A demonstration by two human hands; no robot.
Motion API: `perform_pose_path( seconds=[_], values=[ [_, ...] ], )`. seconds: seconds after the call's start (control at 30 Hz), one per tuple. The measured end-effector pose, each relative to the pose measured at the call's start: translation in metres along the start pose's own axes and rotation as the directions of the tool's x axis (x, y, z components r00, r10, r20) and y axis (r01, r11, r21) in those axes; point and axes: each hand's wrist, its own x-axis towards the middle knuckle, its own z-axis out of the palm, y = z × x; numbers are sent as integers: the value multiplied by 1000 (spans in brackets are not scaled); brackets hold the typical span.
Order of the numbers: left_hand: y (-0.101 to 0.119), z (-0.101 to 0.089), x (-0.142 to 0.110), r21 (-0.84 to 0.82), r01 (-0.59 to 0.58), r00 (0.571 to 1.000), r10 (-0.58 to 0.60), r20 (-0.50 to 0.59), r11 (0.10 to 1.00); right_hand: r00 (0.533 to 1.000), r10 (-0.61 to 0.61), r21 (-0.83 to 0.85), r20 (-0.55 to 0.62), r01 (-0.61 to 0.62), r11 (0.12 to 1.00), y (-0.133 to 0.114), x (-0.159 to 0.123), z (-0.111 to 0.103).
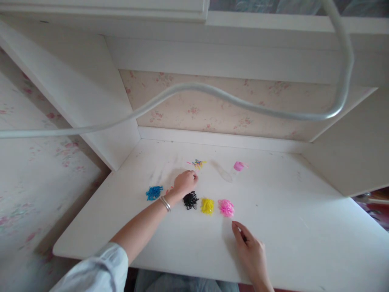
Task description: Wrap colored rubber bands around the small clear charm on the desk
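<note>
My left hand reaches out over the white desk, fingers curled together just short of a small mixed-colour pile of tiny rubber bands; what it pinches, if anything, is hidden. Sorted piles lie in a row nearer me: blue, black, yellow and pink. A bit of red peeks from under my left wrist. My right hand rests on the desk near the front edge, below the pink pile, fingers drawn together around something small and dark.
A clear bottle with a pink cap lies on its side behind the piles. White shelf walls close in the desk on the left and right. A grey cable loops across the view. The desk's front edge runs just before my body.
</note>
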Motion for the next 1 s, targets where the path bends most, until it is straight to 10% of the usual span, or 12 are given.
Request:
perform_pose_path(
  seconds=[0.23,0.6,1.0],
  values=[
    [0,15,51,47,103,994,-102,-26,994,1000,5,-28,26,-4,1000,0,3,0],
    [-2,18,58,66,59,998,-59,1,996,1000,-8,-52,28,10,999,0,3,0],
    [5,-12,-16,-98,-141,990,141,-5,985,1000,-23,-58,20,24,998,1,2,0]
  ],
)
